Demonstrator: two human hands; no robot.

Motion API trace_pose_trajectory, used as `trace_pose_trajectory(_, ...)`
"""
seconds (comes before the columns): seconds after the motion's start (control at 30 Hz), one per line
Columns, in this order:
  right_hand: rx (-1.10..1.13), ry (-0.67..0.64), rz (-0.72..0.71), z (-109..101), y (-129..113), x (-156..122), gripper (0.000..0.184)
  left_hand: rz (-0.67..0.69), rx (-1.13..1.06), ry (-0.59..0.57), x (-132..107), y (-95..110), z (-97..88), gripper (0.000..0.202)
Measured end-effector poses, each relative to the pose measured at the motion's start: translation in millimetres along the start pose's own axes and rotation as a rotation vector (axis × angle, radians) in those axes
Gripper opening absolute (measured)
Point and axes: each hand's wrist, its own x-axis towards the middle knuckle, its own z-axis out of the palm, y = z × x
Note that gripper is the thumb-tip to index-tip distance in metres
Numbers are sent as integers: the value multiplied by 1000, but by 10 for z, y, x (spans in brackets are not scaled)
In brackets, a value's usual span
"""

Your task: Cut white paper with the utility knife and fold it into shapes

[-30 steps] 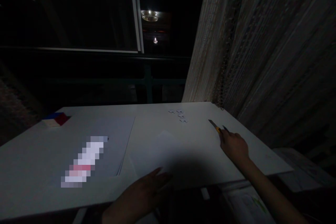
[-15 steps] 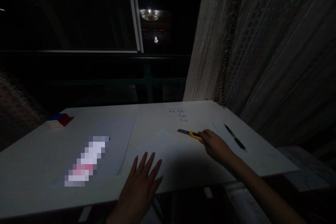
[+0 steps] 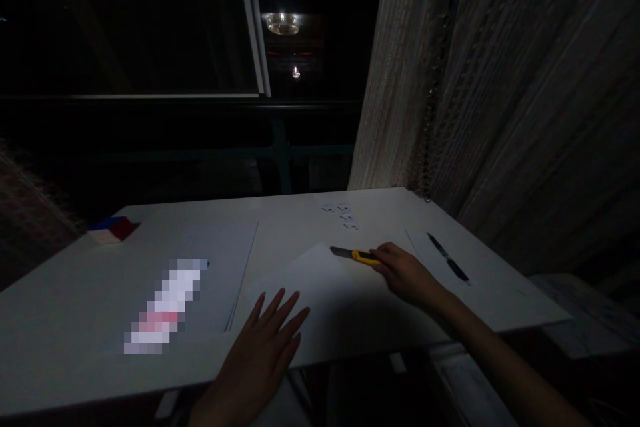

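Closed around a yellow utility knife (image 3: 364, 256), my right hand (image 3: 406, 273) is over the right side of a white paper sheet (image 3: 311, 272). The knife's blade is out and points left, close to the sheet's far corner; whether it touches the paper I cannot tell. Fingers spread, my left hand (image 3: 265, 347) lies over the near left part of the same sheet. Beyond the knife, several small paper pieces (image 3: 345, 215) with dark marks lie on the white table (image 3: 290, 220).
Left of the sheet is a paper stack (image 3: 220, 280) with a blurred-out object (image 3: 165, 307) on it. A coloured cube (image 3: 111, 230) sits at the far left. At right, a black pen (image 3: 447, 257) lies on paper. A curtain (image 3: 390, 80) hangs behind the table's right side.
My right hand has moved slightly left with the utility knife. My left hand stays in nearly the same place, and the sheet's far corner appears shifted a little to the right.
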Motion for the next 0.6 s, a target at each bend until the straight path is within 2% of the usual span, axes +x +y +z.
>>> trace_pose_trajectory(0.23, 25, 74, -54, -26, -45, -40, 32, -8, -42, 19, -3, 11, -16, 45)
trace_pose_trajectory(0.4, 18, 116, -79, -33, -77, -98, 31, -41, -113, -15, 33, -81, -66, 47)
trace_pose_trajectory(0.5, -3, 127, -91, -27, -109, -145, 31, -111, -159, 2, 184, -126, -97, 54)
trace_pose_trajectory(0.6, -42, 130, -92, -15, -157, -187, 31, -181, -138, 54, 443, -112, -82, 62)
